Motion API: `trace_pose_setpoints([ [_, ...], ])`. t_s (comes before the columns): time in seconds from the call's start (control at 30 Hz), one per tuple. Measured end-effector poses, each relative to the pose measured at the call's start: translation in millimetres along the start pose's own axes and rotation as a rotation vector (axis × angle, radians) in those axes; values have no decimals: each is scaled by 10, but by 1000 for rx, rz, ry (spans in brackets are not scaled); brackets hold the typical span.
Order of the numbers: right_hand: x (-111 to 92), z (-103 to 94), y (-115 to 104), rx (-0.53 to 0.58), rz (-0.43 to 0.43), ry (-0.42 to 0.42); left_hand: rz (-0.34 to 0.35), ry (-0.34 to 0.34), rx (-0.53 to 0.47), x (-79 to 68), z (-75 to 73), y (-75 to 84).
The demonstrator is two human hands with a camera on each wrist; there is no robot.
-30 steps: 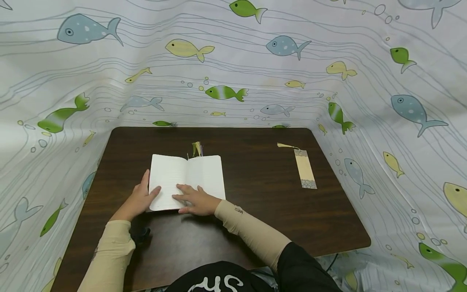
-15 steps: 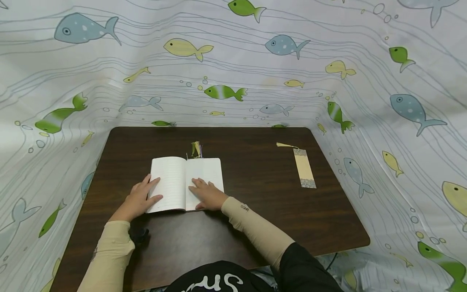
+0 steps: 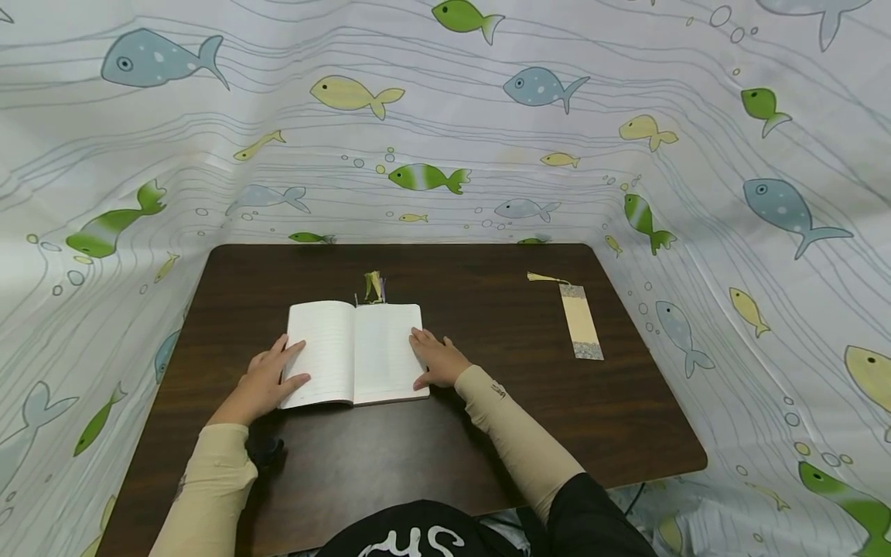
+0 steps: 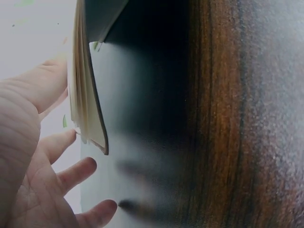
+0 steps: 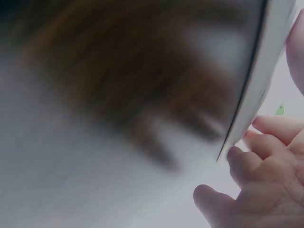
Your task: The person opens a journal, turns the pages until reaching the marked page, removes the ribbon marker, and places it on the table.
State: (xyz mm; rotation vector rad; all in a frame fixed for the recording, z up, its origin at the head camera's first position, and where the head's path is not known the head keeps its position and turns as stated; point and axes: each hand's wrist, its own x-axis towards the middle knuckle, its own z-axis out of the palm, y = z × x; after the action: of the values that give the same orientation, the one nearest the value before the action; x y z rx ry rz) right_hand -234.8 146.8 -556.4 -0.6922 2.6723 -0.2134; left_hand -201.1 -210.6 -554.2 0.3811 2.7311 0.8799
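In the head view a notebook [image 3: 388, 352] lies open on the dark wooden table, pale ruled pages up. My left hand [image 3: 263, 379] rests at its left edge, thumb on the left page. In the left wrist view, the page stack [image 4: 83, 80] stands beside the thumb, and the other fingers spread near its corner. My right hand [image 3: 440, 361] touches the right edge, fingertips on the right page's margin. The right wrist view shows the notebook's edge [image 5: 256, 76] beside loosely bent fingers. Yellow, green and purple tassels [image 3: 375, 286] stick out past the notebook's top.
A cream bookmark [image 3: 582, 321] with patterned ends and a yellow tassel lies on the right of the table [image 3: 501, 418]. A fish-print curtain [image 3: 445, 139] surrounds the table's back and sides. A small black object [image 3: 266, 450] is under the left wrist.
My right hand has slid from the middle of the notebook across the right page to its right edge. The left page now lies flatter; the left hand has shifted slightly along the left edge.
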Motion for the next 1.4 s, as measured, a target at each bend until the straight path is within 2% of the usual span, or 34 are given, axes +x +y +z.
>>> trace_pose_setpoints([
  [0.2,-50,-31,1,23,10,7,-5,2,6,-16,0,6],
  [0.4,-56,-47,-31,-26,33,22,-6,2,5,-9,-4,26],
  [0.6,-27,-12,-19,-184,2,153,-2,4,6,-2,-1,29],
  [0.77,-6,19,-10,-202,-1,240,3,7,13,2,1,24],
  [0.97,58,70,15,-141,70,247,-3,5,5,1,1,7],
  [1.1,73,46,-16,-78,59,228,-6,4,4,0,-9,4],
  [1.23,68,-46,-82,49,12,203,-4,7,3,-5,-16,4],
  [1.4,91,-123,-166,323,-98,204,-6,6,-21,-17,-24,12],
])
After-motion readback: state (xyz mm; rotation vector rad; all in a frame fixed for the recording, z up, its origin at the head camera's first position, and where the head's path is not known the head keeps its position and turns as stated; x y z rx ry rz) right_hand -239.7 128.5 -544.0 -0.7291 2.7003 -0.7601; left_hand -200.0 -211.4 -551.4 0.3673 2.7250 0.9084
